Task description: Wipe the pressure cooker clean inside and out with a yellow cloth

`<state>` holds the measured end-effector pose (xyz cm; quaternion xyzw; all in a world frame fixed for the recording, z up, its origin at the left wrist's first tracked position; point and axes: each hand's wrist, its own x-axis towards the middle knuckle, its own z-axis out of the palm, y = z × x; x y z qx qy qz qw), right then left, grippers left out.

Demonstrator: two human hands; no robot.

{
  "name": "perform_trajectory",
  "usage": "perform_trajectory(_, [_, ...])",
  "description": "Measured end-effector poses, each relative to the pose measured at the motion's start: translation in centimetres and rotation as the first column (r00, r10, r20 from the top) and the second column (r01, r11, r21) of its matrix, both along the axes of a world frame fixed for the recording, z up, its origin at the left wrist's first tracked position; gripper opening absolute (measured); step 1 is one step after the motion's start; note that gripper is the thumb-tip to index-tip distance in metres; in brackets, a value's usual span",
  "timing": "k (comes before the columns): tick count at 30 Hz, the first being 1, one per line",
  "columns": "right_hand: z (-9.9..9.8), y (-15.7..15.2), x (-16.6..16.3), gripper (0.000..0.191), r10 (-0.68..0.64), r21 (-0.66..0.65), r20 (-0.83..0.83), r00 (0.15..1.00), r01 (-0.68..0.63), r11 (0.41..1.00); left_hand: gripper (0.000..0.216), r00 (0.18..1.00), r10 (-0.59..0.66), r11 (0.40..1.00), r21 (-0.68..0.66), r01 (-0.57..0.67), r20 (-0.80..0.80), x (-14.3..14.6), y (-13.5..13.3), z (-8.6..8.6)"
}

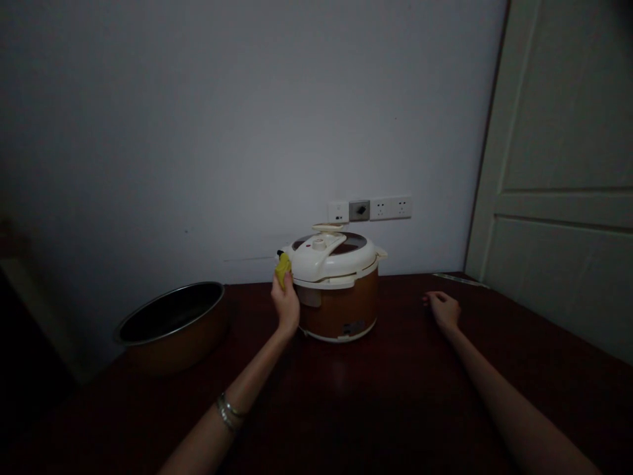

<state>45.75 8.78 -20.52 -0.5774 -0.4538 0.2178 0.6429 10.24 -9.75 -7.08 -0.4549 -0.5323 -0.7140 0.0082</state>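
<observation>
An electric pressure cooker (339, 305) with a white lid (316, 262) and an orange-brown body stands on the dark red table near the wall. My left hand (285, 305) is at the lid's left edge, closed around a crumpled yellow cloth (283, 269). The cloth appears to touch the rim there, and a small black bit shows above it. To the right of the cooker, my right hand (444, 310) rests on the table, its fingers loosely curled with nothing visible in them.
A wide pot (171, 330) with a dark inside and an orange-brown outside stands on the left of the table (341, 402). Wall sockets (390, 208) are behind the cooker. A flat strip (459, 280) lies at the back right, beside a pale door (558, 264).
</observation>
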Motion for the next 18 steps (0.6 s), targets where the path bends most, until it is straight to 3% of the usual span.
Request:
perform_trajectory(8, [0.1,-0.2,0.0,0.033,0.0,-0.02,0.042,0.999,0.001,1.0,0.054,0.993,0.001,1.0,-0.009,-0.002,-0.114,0.9,-1.9,-2.1])
perform_trajectory(11, [0.1,-0.3,-0.1,0.033,0.002,-0.023,0.057,0.998,-0.001,1.0,0.055,0.97,-0.014,1.0,0.008,0.016,-0.243,0.8,-2.7,-3.2])
perform_trajectory(13, [0.1,-0.2,-0.1,0.033,0.012,-0.023,0.069,0.998,-0.01,1.0,0.056,0.911,-0.018,0.997,0.067,0.05,-0.412,0.8,-3.0,-3.9])
perform_trajectory(16, [0.0,-0.1,-0.1,0.031,0.027,-0.023,0.089,0.996,-0.025,0.999,0.064,0.725,0.021,0.971,0.185,0.148,-0.688,1.3,-2.9,-4.5])
perform_trajectory(18, [-0.1,0.0,-0.1,0.031,0.033,-0.023,0.1,0.994,-0.031,0.999,0.068,0.614,0.08,0.961,0.224,0.162,-0.785,1.8,-2.7,-4.5])
